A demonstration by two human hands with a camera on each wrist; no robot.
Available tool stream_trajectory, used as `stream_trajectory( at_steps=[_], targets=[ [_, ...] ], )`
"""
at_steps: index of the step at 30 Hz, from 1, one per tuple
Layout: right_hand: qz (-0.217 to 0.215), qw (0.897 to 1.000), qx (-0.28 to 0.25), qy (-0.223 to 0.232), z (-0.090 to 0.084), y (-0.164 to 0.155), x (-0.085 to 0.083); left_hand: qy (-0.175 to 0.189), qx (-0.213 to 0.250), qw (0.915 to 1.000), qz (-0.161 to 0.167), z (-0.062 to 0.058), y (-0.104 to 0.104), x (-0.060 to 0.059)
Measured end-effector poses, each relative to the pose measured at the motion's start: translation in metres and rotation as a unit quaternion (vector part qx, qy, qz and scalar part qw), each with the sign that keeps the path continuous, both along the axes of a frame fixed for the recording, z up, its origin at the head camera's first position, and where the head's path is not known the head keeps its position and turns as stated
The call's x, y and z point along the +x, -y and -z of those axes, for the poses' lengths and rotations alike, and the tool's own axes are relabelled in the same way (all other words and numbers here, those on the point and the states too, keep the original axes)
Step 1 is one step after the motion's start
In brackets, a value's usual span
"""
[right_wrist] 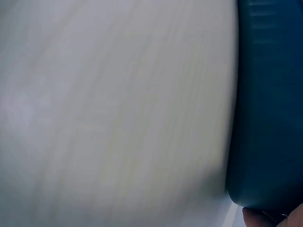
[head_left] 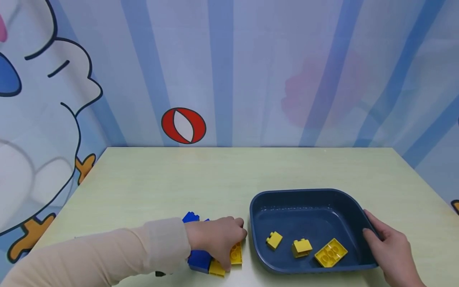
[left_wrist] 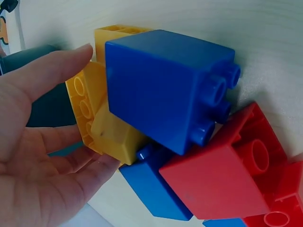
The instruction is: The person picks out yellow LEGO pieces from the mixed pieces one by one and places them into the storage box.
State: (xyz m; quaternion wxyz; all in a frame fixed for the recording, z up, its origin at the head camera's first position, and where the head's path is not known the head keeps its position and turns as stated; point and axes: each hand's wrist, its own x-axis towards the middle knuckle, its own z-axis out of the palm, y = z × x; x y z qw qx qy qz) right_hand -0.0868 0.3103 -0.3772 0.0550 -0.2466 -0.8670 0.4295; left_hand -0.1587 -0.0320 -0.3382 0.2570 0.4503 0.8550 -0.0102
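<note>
Though it's partly hidden, the yellow brick (left_wrist: 96,84) seems hollow.

Site presents as a children's play corner or a staged booth; which of the two cannot be determined. Evidence: blue-striped backdrop (head_left: 251,59), creased like cloth, behind and beside a pale wood-grained table (head_left: 179,175); printed cartoon figure (head_left: 39,119) and red-and-white ball (head_left: 199,125); toy bricks (head_left: 331,252) on the tabletop and in a tray (head_left: 297,219).

A blue-striped backdrop (head_left: 251,71) is rising behind a pale wood-grain surface (head_left: 179,179).
A printed red-and-white ball (head_left: 183,125) is showing low; an outlined white cartoon figure (head_left: 39,127) is filling the left side.
</note>
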Motion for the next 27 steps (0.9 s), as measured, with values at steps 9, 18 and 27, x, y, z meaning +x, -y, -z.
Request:
stream_trajectory(
  at_steps=[9, 18, 27],
  targets=[
    [0.002, 1.0, -0.006, 0.002, -0.001, 0.0, -0.001, 0.001, 0.002, 1.0, 0.003, -0.005, 0.0, 0.001],
    [0.004, 1.0, -0.007, 0.004, 0.001, -0.001, -0.001, -0.001, 0.011, 0.9999, -0.009, 0.012, 0.0, -0.01],
    [0.007, 1.0, -0.011, 0.007, 0.0, 0.0, -0.002, 0.021, 0.051, 0.9963, -0.066, -0.032, 0.001, 0.008]
  ],
)
